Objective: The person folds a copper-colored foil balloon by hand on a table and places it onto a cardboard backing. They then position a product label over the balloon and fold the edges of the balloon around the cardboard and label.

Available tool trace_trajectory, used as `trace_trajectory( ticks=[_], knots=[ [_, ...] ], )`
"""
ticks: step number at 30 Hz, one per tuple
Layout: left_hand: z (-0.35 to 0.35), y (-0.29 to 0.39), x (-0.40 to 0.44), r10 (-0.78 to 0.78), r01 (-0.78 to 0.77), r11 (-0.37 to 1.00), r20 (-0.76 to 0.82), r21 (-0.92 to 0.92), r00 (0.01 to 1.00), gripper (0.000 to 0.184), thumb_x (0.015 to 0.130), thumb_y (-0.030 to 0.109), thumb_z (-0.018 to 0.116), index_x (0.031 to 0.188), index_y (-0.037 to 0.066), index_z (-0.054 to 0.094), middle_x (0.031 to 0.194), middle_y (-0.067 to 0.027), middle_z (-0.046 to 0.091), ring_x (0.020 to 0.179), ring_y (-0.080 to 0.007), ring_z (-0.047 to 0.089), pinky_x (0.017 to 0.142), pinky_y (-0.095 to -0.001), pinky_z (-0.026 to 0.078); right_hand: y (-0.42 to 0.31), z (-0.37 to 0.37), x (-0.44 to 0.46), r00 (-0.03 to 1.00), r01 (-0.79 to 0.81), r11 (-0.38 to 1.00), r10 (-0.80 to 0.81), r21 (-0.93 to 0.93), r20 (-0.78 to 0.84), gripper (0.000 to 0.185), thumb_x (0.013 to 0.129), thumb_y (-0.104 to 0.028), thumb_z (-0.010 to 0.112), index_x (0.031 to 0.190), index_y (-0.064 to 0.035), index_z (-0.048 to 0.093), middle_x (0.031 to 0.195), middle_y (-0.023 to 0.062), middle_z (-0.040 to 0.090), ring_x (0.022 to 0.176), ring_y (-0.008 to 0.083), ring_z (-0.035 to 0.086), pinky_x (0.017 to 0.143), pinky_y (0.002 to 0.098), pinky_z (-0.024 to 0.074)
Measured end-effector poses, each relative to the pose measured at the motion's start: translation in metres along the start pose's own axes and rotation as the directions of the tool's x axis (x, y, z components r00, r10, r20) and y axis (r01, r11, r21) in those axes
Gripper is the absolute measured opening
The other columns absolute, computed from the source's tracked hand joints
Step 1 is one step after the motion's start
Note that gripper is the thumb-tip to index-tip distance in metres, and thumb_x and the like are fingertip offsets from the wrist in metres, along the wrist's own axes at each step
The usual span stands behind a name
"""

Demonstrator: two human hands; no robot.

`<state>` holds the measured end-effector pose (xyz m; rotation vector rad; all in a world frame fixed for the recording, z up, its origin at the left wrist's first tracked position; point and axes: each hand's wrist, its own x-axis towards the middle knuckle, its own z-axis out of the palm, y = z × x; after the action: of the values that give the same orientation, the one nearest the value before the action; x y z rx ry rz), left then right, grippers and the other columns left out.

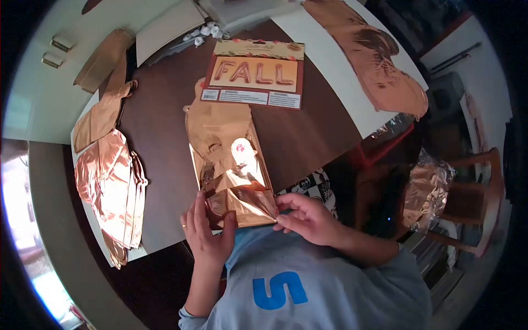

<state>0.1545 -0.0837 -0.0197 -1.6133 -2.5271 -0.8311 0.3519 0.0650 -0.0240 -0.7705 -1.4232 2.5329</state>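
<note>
A flat rose-gold foil balloon (223, 129) lies on the brown table at its near edge, its lower end folded up into a shiny flap. My left hand (209, 231) is closed on the flap's left side, thumb apart from the fingers across the foil. At the right corner, my right hand (308, 219) pinches the foil edge between thumb and fingers. Just beyond the balloon lies a printed package card (253, 74) reading "FALL", overlapping its far end.
Stacked foil balloons (113, 187) lie along the table's left side. Another flat foil balloon (379, 71) rests on the white surface at far right. Small white pieces (201, 37) sit at the back. A wooden chair (467, 198) with crinkled clear plastic (429, 192) stands right.
</note>
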Motion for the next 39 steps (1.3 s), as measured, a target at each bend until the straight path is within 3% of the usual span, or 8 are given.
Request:
trace_trajectory(
  ticks=[3, 6, 9, 21, 25, 31, 34, 39],
  knots=[
    [-0.002, 0.004, 0.001, 0.003, -0.003, 1.0, -0.007, 0.019, 1.0, 0.076, 0.079, 0.016, 0.079, 0.142, -0.007, 0.043, 0.111, -0.0178, 0.062, 0.096, -0.0317, 0.058, 0.088, -0.0429, 0.045, 0.0, 0.0, 0.002, 1.0, -0.029, 0.998, 0.028, 0.059, 0.01, 0.032, 0.102, -0.013, 0.058, 0.128, 0.0054, 0.051, 0.114, 0.0113, 0.065, 0.098, 0.0151, 0.068, 0.083, 0.0272, 0.0565],
    [-0.001, 0.004, -0.001, -0.001, 0.001, 1.0, -0.019, 0.025, 1.0, 0.075, 0.081, 0.017, 0.078, 0.142, -0.009, 0.042, 0.107, -0.0173, 0.062, 0.094, -0.0308, 0.058, 0.087, -0.0423, 0.044, 0.005, -0.003, 0.007, 0.997, -0.029, 0.989, 0.017, -0.145, -0.081, 0.025, 0.102, -0.012, 0.058, 0.12, 0.0062, 0.058, 0.104, 0.01, 0.069, 0.093, 0.0135, 0.069, 0.082, 0.0265, 0.0566],
    [0.001, 0.003, -0.005, -0.038, 0.038, 0.999, -0.029, -0.024, 0.999, 0.076, 0.082, 0.016, 0.077, 0.143, -0.008, 0.04, 0.108, -0.0181, 0.061, 0.094, -0.0315, 0.057, 0.087, -0.043, 0.044, 0.008, -0.002, 0.012, 0.989, -0.029, 0.99, 0.009, -0.135, -0.15, 0.021, 0.101, -0.012, 0.059, 0.11, 0.0064, 0.063, 0.094, 0.0084, 0.071, 0.088, 0.0122, 0.069, 0.08, 0.0258, 0.0565],
    [0.003, -0.001, -0.012, -0.104, 0.097, 0.988, -0.057, -0.116, 0.993, 0.071, 0.084, 0.0, 0.073, 0.146, -0.004, 0.039, 0.129, -0.0227, 0.051, 0.1, -0.028, 0.057, 0.083, -0.0354, 0.052, 0.018, 0.01, 0.019, 0.986, -0.038, 0.998, 0.03, -0.043, -0.165, 0.024, 0.1, -0.016, 0.063, 0.107, 0.0073, 0.065, 0.094, 0.0108, 0.073, 0.086, 0.013, 0.071, 0.075, 0.0262, 0.0564],
    [0.005, -0.002, -0.007, -0.002, -0.002, 0.999, -0.107, -0.032, 0.994, 0.07, 0.084, -0.002, 0.072, 0.146, -0.004, 0.04, 0.133, -0.0241, 0.049, 0.099, -0.0264, 0.058, 0.08, -0.0329, 0.055, 0.01, 0.004, 0.019, 0.986, -0.154, 0.961, 0.134, -0.231, -0.1, 0.022, 0.099, -0.013, 0.064, 0.105, 0.0081, 0.064, 0.098, 0.0123, 0.072, 0.091, 0.0162, 0.072, 0.079, 0.0267, 0.0574],
    [0.005, 0.002, -0.013, -0.18, 0.168, 0.969, -0.055, -0.183, 0.982, 0.065, 0.085, 0.001, 0.07, 0.144, -0.001, 0.044, 0.136, -0.025, 0.05, 0.107, -0.0312, 0.057, 0.092, -0.0422, 0.05, 0.012, 0.005, 0.016, 0.987, -0.127, 0.952, 0.093, -0.279, -0.13, 0.022, 0.097, -0.016, 0.067, 0.095, 0.0063, 0.065, 0.087, 0.0119, 0.074, 0.082, 0.0147, 0.073, 0.071, 0.0267, 0.0568],
    [0.0, 0.002, 0.0, 0.083, -0.07, 0.985, -0.077, 0.156, 0.994, 0.054, 0.084, 0.004, 0.066, 0.136, 0.001, 0.053, 0.137, -0.0242, 0.052, 0.118, -0.0372, 0.054, 0.102, -0.0508, 0.042, -0.002, 0.008, 0.017, 0.977, -0.202, 0.911, 0.16, -0.36, -0.144, 0.018, 0.098, -0.012, 0.065, 0.097, 0.0066, 0.063, 0.092, 0.0106, 0.071, 0.089, 0.0154, 0.072, 0.076, 0.0259, 0.0571],
    [-0.005, 0.004, 0.014, 0.201, -0.198, 0.979, 0.086, -0.045, 0.976, 0.047, 0.086, 0.001, 0.061, 0.132, 0.002, 0.059, 0.143, -0.0232, 0.049, 0.134, -0.0455, 0.045, 0.112, -0.0539, 0.036, -0.004, 0.008, 0.018, 0.979, -0.168, 0.882, 0.098, -0.441, -0.176, 0.018, 0.097, -0.012, 0.067, 0.096, 0.0055, 0.064, 0.09, 0.01, 0.073, 0.085, 0.0136, 0.072, 0.075, 0.0253, 0.0568]
  ],
)
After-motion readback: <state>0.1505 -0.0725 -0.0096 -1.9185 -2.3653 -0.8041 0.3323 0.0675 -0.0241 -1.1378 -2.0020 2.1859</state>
